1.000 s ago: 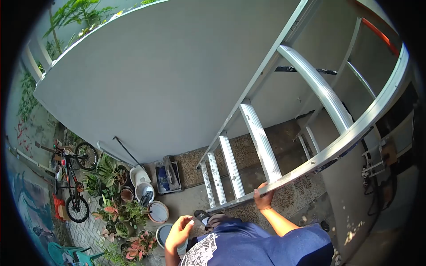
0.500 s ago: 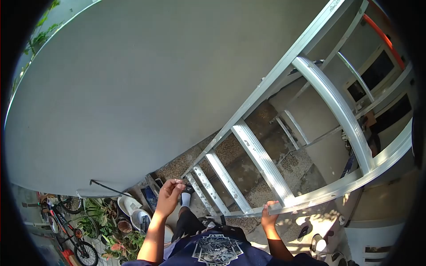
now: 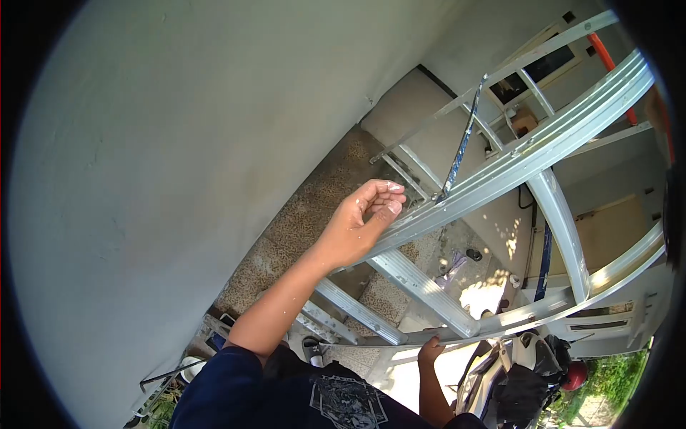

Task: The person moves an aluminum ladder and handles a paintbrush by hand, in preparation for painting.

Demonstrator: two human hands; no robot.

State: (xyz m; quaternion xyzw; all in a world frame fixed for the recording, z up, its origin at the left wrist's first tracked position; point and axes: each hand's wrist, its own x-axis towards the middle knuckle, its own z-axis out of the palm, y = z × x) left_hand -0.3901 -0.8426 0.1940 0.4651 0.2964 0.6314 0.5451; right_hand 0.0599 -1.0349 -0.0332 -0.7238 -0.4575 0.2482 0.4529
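An aluminium ladder (image 3: 429,300) runs from the lower middle up to the right beside a grey wall (image 3: 164,157). My left hand (image 3: 368,218), spotted with white, is raised near the ladder's nearer-to-wall rail, its fingers curled and apart from the thumb, with nothing visible between them. At the lower rail, my right hand (image 3: 430,350) has its fingers wrapped on the edge. A blue-stained strap or rod (image 3: 463,146) stands against the upper rail.
A motorbike (image 3: 522,372) with a red round object (image 3: 574,375) is at the lower right. Speckled steps (image 3: 286,225) run along the wall's foot. Another ladder-like frame (image 3: 457,107) stands behind, and a shoe shows below. Plants (image 3: 166,407) are at the lower left.
The view has turned to the right. My left hand has risen and moved right, nearer the upper rail. My right hand remains at the lower rail. The motorbike has come into view.
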